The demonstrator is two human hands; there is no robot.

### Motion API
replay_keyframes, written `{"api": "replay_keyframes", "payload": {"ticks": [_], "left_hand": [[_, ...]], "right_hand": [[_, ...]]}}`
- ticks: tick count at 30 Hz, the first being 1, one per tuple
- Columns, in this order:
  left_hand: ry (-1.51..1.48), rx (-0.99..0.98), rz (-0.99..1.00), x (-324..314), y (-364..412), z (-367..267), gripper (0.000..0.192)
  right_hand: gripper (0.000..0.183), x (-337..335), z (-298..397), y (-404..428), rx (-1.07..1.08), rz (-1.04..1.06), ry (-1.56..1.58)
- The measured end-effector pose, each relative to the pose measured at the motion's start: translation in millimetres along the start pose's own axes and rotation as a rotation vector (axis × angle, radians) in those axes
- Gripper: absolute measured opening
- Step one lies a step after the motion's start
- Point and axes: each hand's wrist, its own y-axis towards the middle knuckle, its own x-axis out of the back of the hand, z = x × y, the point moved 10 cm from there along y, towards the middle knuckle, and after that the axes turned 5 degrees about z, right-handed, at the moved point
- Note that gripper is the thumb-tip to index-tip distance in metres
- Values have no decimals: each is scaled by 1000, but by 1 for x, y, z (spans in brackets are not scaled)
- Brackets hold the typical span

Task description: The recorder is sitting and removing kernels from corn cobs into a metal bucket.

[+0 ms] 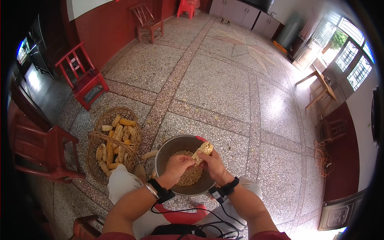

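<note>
My right hand (214, 165) grips a pale ear of corn (204, 150), tilted up and to the right over the pot. At its lower end, the fingers of my left hand (179, 167) press against the kernels; whether any loose kernels sit in those fingers cannot be seen. Below both hands stands a round metal pot (161, 151) between my knees. Loose corn kernels (189, 177) cover its bottom. Something red shows at the pot's far rim, partly behind the ear.
To the left stands a wicker basket (91, 141) with a handle, holding several corn cobs (118, 132). Another cob (149, 154) lies on the floor between basket and pot. Red wooden chairs (85, 79) line the left side. Black cables (210, 223) run from my wrist bands across my lap.
</note>
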Motion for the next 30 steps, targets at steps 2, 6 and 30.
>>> {"api": "replay_keyframes", "payload": {"ticks": [2, 6, 30], "left_hand": [[-3, -2, -2, -1, 0, -1, 11], [-17, -23, -19, -6, -5, -8, 12], [216, -158, -146, 20, 0, -34, 8]], "right_hand": [[25, 0, -1, 0, -2, 2, 12], [24, 1, 0, -1, -5, 6, 14], [23, -11, 7, -7, -19, 115, 100]]}}
